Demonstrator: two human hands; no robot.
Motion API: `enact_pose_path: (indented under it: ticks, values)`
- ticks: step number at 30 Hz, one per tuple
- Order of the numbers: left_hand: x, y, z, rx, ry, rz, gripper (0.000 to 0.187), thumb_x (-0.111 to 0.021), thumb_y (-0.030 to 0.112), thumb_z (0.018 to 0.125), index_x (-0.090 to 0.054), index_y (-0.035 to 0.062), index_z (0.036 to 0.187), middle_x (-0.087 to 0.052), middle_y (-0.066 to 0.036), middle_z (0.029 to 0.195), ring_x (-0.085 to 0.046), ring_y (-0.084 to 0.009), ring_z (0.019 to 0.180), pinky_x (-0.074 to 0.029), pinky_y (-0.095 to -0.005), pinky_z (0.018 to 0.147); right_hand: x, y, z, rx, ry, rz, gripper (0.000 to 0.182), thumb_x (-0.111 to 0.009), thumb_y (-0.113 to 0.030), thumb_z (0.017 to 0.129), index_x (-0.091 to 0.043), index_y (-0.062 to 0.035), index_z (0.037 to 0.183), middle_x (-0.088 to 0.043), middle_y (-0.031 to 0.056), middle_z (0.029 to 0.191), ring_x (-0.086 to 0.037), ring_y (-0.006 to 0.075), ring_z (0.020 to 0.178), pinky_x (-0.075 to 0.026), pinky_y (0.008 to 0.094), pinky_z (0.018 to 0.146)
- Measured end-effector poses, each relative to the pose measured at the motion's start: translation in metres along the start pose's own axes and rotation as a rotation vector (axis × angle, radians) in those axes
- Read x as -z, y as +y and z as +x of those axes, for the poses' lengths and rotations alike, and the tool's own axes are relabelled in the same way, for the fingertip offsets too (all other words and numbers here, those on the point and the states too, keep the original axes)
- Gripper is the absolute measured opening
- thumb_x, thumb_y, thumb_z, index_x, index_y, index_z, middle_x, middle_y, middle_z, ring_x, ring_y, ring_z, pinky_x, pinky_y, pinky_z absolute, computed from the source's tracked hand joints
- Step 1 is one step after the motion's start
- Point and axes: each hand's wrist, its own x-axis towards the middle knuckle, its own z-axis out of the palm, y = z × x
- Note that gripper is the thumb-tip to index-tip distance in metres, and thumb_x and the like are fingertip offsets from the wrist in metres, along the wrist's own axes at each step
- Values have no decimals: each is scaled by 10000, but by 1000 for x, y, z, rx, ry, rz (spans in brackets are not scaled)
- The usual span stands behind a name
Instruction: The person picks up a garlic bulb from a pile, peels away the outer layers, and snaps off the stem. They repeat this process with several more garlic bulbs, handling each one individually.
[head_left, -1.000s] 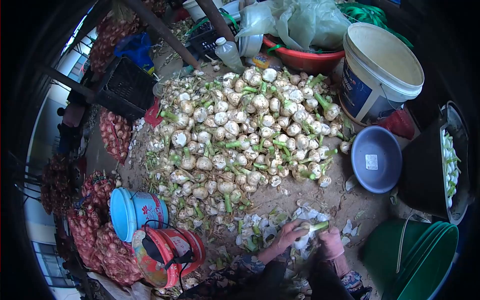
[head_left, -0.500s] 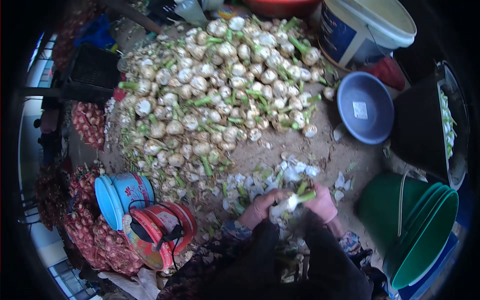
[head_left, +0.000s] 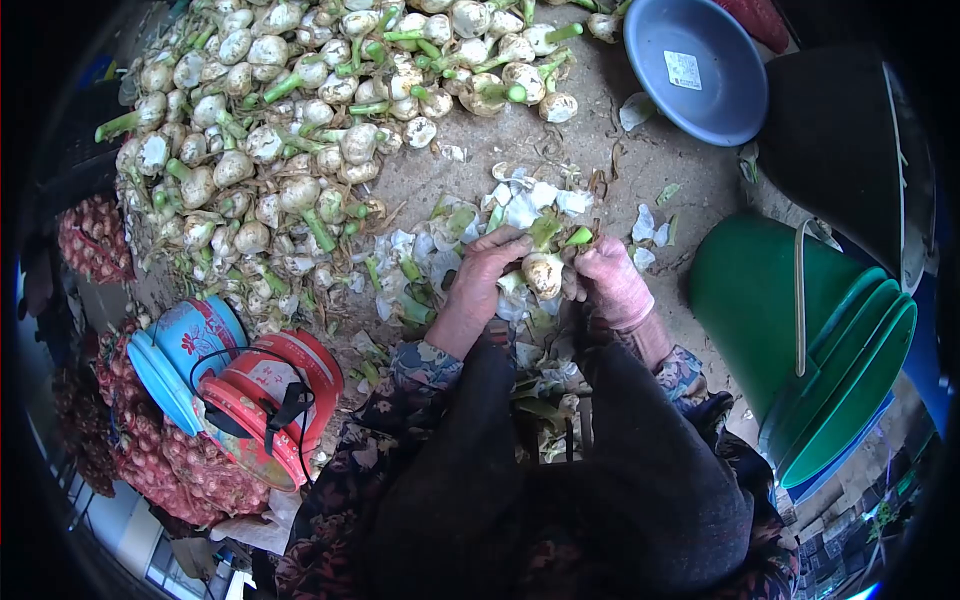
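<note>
Between my two hands is a garlic bulb (head_left: pixel 543 274), whitish with brown streaks, its cut green stem (head_left: pixel 578 236) pointing up and right. My left hand (head_left: pixel 474 292) is curled at the bulb's left side, fingertips on the leafy skin above it. My right hand (head_left: pixel 614 284) is closed against the right side, beside the stem; its inner fingers are partly hidden, and I cannot make out whether it also holds a small tool. Peeled white skins (head_left: pixel 521 210) lie on the ground around and below the hands.
A large heap of garlic bulbs (head_left: pixel 268 143) fills the upper left. Blue basin (head_left: pixel 735 90) and green buckets (head_left: pixel 745 310) stand right, a black tub (head_left: pixel 830 150) behind. At left are a blue bucket (head_left: pixel 195 335), a red bucket (head_left: pixel 310 365) and red net sacks (head_left: pixel 165 460).
The view has tilted down and closer, so the heap and buckets shift up or left in frame. The garlic between my hands now shows a round, brown-streaked side instead of a white one.
</note>
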Motion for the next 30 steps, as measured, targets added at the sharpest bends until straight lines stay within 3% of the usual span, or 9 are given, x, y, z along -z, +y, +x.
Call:
enact_pose_path:
  ticks: [3, 6, 7, 11, 15, 18, 19, 22, 30]
  values:
    - [-4, 6, -7, -228, 45, 182, 69, -607, 59, 812, -647, 34, 863, -606, -7, 811, -544, -95, 722, -421, -222, 674, 2, -7, 4, -38, 131, 0, 157, -525, -124, 799, -574, -7, 706, -547, 47, 537, -473, 121, 381, -348, 219, 361]
    - [-2, 24, -17, -517, -327, 613, 30, -609, 56, 797, -639, 61, 801, -557, 10, 724, -508, -96, 681, -413, -233, 652, 8, -15, 8, -73, 330, 179, 188, -523, -161, 816, -565, 11, 752, -542, 65, 547, -477, 129, 393, -345, 220, 362]
    - [2, 24, -18, -344, -416, 887, 93, -612, 123, 792, -612, 31, 783, -550, -39, 743, -522, -149, 689, -412, -284, 635, 9, -13, 8, -44, 364, 346, 207, -526, -171, 824, -557, 30, 787, -532, 76, 553, -479, 138, 407, -346, 228, 364]
    - [30, -6, -10, -540, -580, 1792, 241, -671, 229, 733, -610, 21, 840, -518, -109, 779, -521, -306, 712, -417, -386, 634, 11, -20, 2, 104, 202, 422, 202, -515, -159, 825, -562, 36, 804, -551, 84, 574, -484, 140, 433, -365, 226, 399]
    - [7, 12, -12, -593, -138, 1329, 336, -675, 264, 746, -559, 15, 940, -544, -104, 696, -551, -226, 661, -435, -368, 601, 1, -27, -2, 137, 221, 196, 176, -546, -135, 798, -569, 26, 866, -576, 73, 617, -498, 110, 478, -403, 217, 459]
    - [-34, 47, -17, -349, -8, 968, 364, -671, 212, 765, -569, 14, 1053, -620, -103, 791, -580, -145, 704, -452, -286, 624, -22, -24, -1, 287, 362, 0, 130, -591, -100, 769, -576, -1, 851, -577, 47, 631, -504, 70, 556, -428, 206, 525]
    - [-41, 48, -15, -455, -11, 1009, 345, -662, 161, 757, -558, 1, 1045, -597, -81, 714, -542, -105, 640, -434, -254, 586, -22, -22, 1, 343, 445, -308, 132, -621, -81, 742, -576, -7, 840, -582, 32, 640, -500, 46, 622, -437, 209, 568]
    - [-43, 40, -4, -478, 29, 1079, 287, -624, 127, 730, -565, 19, 989, -589, -92, 610, -568, -162, 545, -427, -299, 508, -22, -18, -1, 386, 358, -543, 226, -627, -109, 738, -566, 20, 912, -607, 39, 675, -522, 42, 651, -451, 226, 583]
    - [-26, 24, -5, -593, 95, 765, 261, -552, -20, 700, -563, 0, 960, -595, -101, 665, -567, -162, 568, -439, -300, 514, -30, -27, 0, 350, 452, -427, 317, -646, -125, 701, -565, 34, 964, -603, 56, 657, -529, 47, 620, -453, 230, 552]
